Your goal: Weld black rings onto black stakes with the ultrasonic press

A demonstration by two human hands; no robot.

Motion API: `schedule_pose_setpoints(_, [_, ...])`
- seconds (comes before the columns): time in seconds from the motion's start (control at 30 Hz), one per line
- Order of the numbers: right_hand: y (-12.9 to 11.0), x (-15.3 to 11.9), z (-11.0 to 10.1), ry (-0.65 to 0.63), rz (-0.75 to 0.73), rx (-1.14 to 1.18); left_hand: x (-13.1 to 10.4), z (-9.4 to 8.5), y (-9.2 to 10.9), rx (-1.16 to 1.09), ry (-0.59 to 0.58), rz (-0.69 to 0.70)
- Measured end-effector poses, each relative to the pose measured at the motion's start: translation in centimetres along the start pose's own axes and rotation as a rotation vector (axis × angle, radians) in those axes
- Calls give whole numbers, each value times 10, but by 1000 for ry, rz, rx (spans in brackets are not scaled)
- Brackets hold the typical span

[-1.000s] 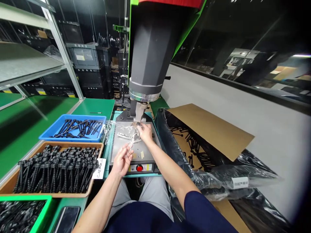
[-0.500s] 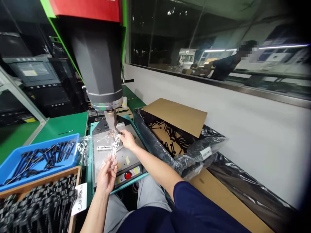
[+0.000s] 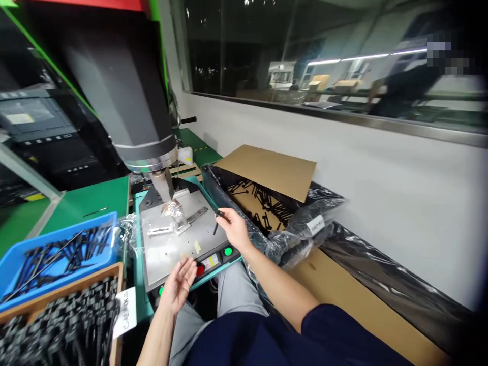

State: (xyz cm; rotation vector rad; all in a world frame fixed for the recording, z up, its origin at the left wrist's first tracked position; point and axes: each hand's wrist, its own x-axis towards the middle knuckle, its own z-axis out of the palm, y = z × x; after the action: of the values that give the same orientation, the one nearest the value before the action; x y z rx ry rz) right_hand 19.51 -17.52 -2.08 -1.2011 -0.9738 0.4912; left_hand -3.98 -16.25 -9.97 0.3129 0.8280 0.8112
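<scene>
My right hand (image 3: 235, 227) pinches a thin black rod-like part (image 3: 216, 227) above the right edge of the metal plate (image 3: 158, 259). Near the plate's front edge is my left hand (image 3: 181, 285), palm up, fingers spread, with nothing in it. It is close to a red button (image 3: 200, 270) on the front panel. On the plate a metal fixture (image 3: 177, 223) is partly covered by clear plastic film. Just above it hangs the metal tool head (image 3: 162, 185) of a large grey machine (image 3: 125, 86).
On the left stand a blue tray (image 3: 110, 239) with black rod parts and a brown bin (image 3: 117, 305) packed with black parts. A plastic-lined box (image 3: 213, 185) on the right holds more rods under a cardboard sheet (image 3: 270, 170). Behind the window (image 3: 244, 56) is a person.
My right hand has moved right, away from the fixture, with the black rod part in it. My left hand has drawn back from the plastic film and opened. The view has shifted right.
</scene>
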Motion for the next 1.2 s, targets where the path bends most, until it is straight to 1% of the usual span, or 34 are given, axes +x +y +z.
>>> schedule_pose_setpoints(0.07, [-2, -6, 0, -48, -26, 41, -9, -4, -6, 93, -5, -91])
schedule_pose_setpoints(0.1, [-3, -9, 2, -74, -49, 51, -14, -5, -9, 154, -11, -115])
schedule_pose_setpoints(0.13, [-4, -13, 3, -104, -76, 53, -18, -5, -11, 222, -20, -109])
schedule_pose_setpoints(0.17, [-4, -16, 5, -134, -104, 48, -23, -4, -13, 295, -31, -64])
schedule_pose_setpoints(0.2, [-4, -19, 8, -160, -130, 37, -27, -2, -14, 375, -41, 15])
schedule_pose_setpoints(0.27, [-4, -25, 14, -201, -164, 17, -34, 4, -12, 539, -53, 236])
schedule_pose_setpoints(0.33, [-4, -29, 21, -228, -173, 13, -39, 13, -7, 695, -61, 452])
schedule_pose_setpoints(0.43, [-6, -35, 32, -262, -164, 43, -45, 28, 5, 869, -81, 689])
schedule_pose_setpoints(0.5, [-9, -41, 41, -291, -130, 94, -49, 37, 11, 949, -88, 835])
schedule_pose_setpoints(0.57, [-13, -50, 49, -326, -42, 183, -55, 42, 13, 1024, -94, 934])
schedule_pose_setpoints(0.6, [-15, -56, 53, -343, 21, 231, -59, 43, 12, 1057, -91, 953])
schedule_pose_setpoints(0.67, [-19, -68, 61, -373, 156, 295, -68, 40, 9, 1105, -64, 949])
schedule_pose_setpoints(0.77, [-21, -81, 73, -446, 310, 303, -80, 28, 6, 1122, 31, 923])
schedule_pose_setpoints(0.87, [-21, -86, 90, -630, 412, 301, -98, 8, 10, 1127, 135, 914])
schedule_pose_setpoints(0.97, [-22, -91, 102, -825, 444, 318, -130, -15, 19, 1147, 263, 901])
schedule_pose_setpoints(1.03, [-21, -93, 105, -886, 452, 311, -155, -33, 30, 1148, 426, 894])
schedule_pose_setpoints(1.1, [-17, -94, 105, -899, 475, 286, -176, -56, 42, 1124, 647, 883])
schedule_pose_setpoints(1.17, [-11, -95, 104, -897, 507, 268, -190, -78, 55, 1085, 839, 864])
schedule_pose_setpoints(1.2, [-8, -95, 103, -895, 521, 264, -193, -88, 60, 1086, 899, 844])
